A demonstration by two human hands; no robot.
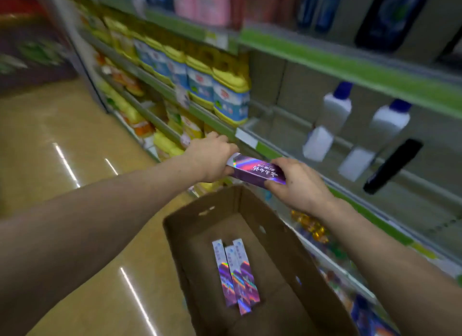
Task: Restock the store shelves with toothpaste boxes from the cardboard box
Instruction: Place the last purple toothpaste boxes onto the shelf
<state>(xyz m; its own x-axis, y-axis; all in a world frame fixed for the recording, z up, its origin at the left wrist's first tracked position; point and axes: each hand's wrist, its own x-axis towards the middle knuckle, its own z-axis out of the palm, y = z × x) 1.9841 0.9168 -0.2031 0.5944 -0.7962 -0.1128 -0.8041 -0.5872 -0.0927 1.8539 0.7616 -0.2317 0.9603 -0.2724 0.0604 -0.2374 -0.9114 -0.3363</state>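
Three toothpaste boxes [236,275] in cardboard box [287,238] — shelves [350,68] right

White brush-style Chinese characters run along the purple holographic cardboard toothpaste box [255,172], upside down from here and too blurred to read. The blue-and-white labels on the yellow plastic bottles [231,103], further left, are illegible too.

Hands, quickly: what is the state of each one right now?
Left hand: closed, gripping one end of the purple toothpaste box.
Right hand: closed, gripping the other end of the same box.
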